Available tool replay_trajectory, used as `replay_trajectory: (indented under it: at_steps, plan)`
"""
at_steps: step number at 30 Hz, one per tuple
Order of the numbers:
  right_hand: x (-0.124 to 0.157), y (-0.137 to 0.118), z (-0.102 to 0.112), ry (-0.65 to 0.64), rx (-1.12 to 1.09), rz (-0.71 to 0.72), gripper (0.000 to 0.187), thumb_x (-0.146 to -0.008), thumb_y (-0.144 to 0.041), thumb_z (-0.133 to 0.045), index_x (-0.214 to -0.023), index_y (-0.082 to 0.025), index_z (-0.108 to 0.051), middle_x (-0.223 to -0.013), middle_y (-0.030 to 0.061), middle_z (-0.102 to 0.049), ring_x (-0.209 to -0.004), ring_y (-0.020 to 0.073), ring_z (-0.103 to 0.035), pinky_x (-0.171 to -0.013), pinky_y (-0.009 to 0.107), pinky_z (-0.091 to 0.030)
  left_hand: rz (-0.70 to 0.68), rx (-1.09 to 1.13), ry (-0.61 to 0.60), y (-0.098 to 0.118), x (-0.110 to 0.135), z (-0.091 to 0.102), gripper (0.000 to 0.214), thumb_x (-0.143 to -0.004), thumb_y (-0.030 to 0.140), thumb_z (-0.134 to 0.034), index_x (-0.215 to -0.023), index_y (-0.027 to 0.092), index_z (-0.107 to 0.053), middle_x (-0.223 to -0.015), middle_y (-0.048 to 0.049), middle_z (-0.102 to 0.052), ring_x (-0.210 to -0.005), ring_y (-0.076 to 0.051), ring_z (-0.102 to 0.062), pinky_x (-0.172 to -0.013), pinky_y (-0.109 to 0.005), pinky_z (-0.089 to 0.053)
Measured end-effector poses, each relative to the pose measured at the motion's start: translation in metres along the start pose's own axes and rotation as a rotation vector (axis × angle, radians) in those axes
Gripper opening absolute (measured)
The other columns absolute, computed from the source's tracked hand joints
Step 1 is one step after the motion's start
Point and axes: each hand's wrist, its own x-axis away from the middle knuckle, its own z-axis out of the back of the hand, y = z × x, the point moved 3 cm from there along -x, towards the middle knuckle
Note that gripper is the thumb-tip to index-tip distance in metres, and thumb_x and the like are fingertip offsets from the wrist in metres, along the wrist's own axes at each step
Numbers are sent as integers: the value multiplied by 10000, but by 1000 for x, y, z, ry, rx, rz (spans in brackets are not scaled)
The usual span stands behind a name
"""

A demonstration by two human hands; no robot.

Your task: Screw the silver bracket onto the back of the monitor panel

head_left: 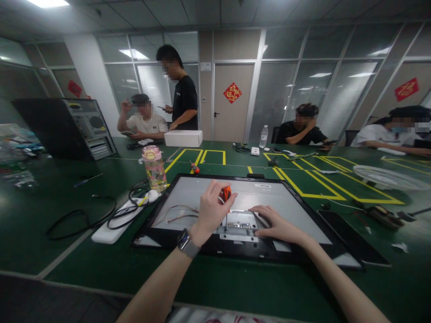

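On the green table lies a display panel (286, 197), grey back up, within a black frame. A silver metal bracket (238, 237) sits at its near middle, with a hinge-like part across it. My left hand (210, 208), a watch on its wrist, is closed around the orange and black handle of a screwdriver (227, 194). The screwdriver stands upright, its shaft reaching down to the bracket; the tip is hard to make out. My right hand (281, 225) grips the bracket's right side, fingers at the far part and thumb nearer me. Thin wires (175, 218) lie left of the bracket.
Left of the panel are a white power strip (116, 224), black cables and a pink-lidded bottle (155, 168). A red-handled screwdriver (194, 168) lies beyond it. A black flat strip (353, 235) lies along the right. A computer case (63, 128) and several people are farther back.
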Motion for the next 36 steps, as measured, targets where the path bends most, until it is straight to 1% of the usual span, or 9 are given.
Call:
replay_trajectory:
  at_steps: [4,8,10,12,15,20,26,32,36]
  plan:
    - [0,0,0,-1,-2,2,658,-739,-544,-684,-1303,-265,-493,-1317,77,-515,-1207,321,-431,-1062,482,-297,23,109,-70,1,1,-3,182,-829,239,-610,-1005,194,-594,-855,-20,-565,-699,-117,-582,-568,-208,-506]
    - [1,-4,0,3,-22,-7,649,-736,-550,-681,-1294,-269,-505,-1318,80,-516,-1203,327,-430,-1039,478,-342,248,386,-175,-6,1,-6,186,-872,223,-517,-1052,185,-537,-838,-20,-611,-686,-123,-639,-590,-237,-529]
    - [1,-6,0,-2,-25,-10,647,-734,-549,-683,-1293,-273,-509,-1317,79,-518,-1201,324,-436,-1039,475,-349,270,474,-161,-10,-1,-3,151,-856,221,-548,-1001,177,-554,-852,-30,-635,-749,-134,-648,-705,-283,-542]
    - [1,-7,0,-8,-30,-19,640,-739,-539,-679,-1294,-269,-510,-1323,83,-513,-1211,323,-430,-1044,467,-349,235,476,-104,-14,-3,5,124,-794,227,-644,-894,169,-602,-858,-39,-633,-819,-150,-629,-799,-308,-521]
    - [1,-5,0,-4,-35,-46,662,-730,-512,-691,-1305,-245,-502,-1338,92,-499,-1226,323,-416,-1059,462,-333,279,500,16,-23,-5,20,108,-779,261,-656,-786,155,-633,-797,-37,-607,-767,-152,-606,-699,-268,-518]
    - [0,-6,0,-4,-17,-48,654,-729,-496,-696,-1304,-250,-503,-1340,88,-503,-1240,325,-407,-1075,468,-306,376,604,-147,-25,-5,24,188,-855,273,-550,-894,142,-680,-845,-69,-679,-828,-175,-637,-808,-317,-503]
    - [1,-7,0,-16,-7,-75,658,-732,-468,-700,-1316,-249,-488,-1360,87,-493,-1269,327,-385,-1097,470,-277,310,564,-79,-14,-3,18,178,-815,303,-620,-869,159,-709,-858,-56,-633,-731,-147,-610,-674,-267,-505]
    - [2,-9,0,-33,3,-69,674,-743,-486,-680,-1330,-227,-474,-1372,91,-484,-1274,320,-384,-1112,468,-248,366,566,-119,-15,0,18,265,-873,335,-542,-983,151,-697,-899,-79,-663,-885,-198,-635,-817,-322,-501]
    - [2,-12,0,-43,-2,-98,676,-744,-463,-677,-1339,-219,-468,-1387,84,-471,-1292,318,-356,-1113,444,-250,327,502,-104,-15,3,16,264,-846,353,-591,-994,172,-712,-922,-69,-609,-854,-189,-614,-781,-307,-497]
